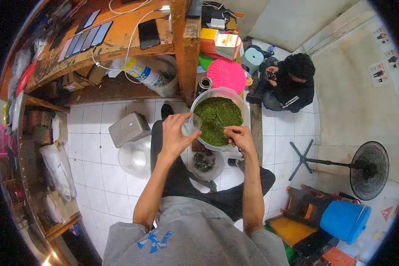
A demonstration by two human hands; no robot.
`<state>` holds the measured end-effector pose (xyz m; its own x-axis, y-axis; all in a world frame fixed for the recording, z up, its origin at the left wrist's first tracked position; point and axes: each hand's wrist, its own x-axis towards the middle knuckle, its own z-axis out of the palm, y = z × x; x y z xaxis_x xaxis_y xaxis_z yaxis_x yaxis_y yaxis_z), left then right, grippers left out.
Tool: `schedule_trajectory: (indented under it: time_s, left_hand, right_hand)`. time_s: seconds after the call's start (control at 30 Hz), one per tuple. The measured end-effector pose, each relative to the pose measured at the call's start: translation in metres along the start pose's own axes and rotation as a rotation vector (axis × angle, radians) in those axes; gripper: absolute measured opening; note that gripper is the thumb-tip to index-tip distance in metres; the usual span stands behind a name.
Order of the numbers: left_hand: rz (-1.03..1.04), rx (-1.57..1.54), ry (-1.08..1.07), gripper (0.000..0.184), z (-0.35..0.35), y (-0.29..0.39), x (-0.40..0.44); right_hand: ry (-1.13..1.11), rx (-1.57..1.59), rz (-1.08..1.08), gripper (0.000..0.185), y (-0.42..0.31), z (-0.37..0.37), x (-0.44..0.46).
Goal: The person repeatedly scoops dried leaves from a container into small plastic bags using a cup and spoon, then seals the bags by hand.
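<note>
Your left hand (pixel 178 133) pinches the clear cup (pixel 192 124), your right hand (pixel 240 138) pinches the spoon (pixel 220 124); hold the cup over the bowl (pixel 247 111), catching stray greens (pixel 226 109).

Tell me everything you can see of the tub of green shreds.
The tub is round, wide-mouthed and whitish, apparently translucent plastic, with a pale rim. It stands open near a bright pink basket and holds finely chopped green matter. A thin utensil in the right hand dips into this. The left hand holds a clear cup by the tub's left edge; whether that touches the rim is unclear.
</note>
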<state>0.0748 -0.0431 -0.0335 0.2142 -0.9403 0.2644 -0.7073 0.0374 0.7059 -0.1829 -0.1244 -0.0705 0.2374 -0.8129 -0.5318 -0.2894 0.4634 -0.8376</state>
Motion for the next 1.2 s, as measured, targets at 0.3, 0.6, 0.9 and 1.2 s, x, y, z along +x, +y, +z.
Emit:
schedule_trajectory:
  time_s: [0.3, 0.6, 0.9, 1.2]
  left_hand:
    - [0.022, 0.032, -0.010, 0.061, 0.081, 0.032, 0.033]
    - [-0.009, -0.017, -0.018, 0.060, 0.099, 0.026, 0.031]
    - [0.023, -0.047, 0.083, 0.081, 0.124, 0.020, 0.017]
    - [-0.056, -0.629, -0.114, 0.067, 0.106, 0.013, 0.021]
  right_hand:
    - [0.412, -0.310, -0.464, 0.023, -0.025, -0.007, -0.055]
    - [0.531, -0.397, -0.502, 0.021, -0.016, -0.006, -0.061]
    - [0.555, -0.665, -0.807, 0.018, -0.030, 0.032, -0.006]
    - [0.448, -0.503, -0.731, 0.014, -0.035, 0.022, -0.019]
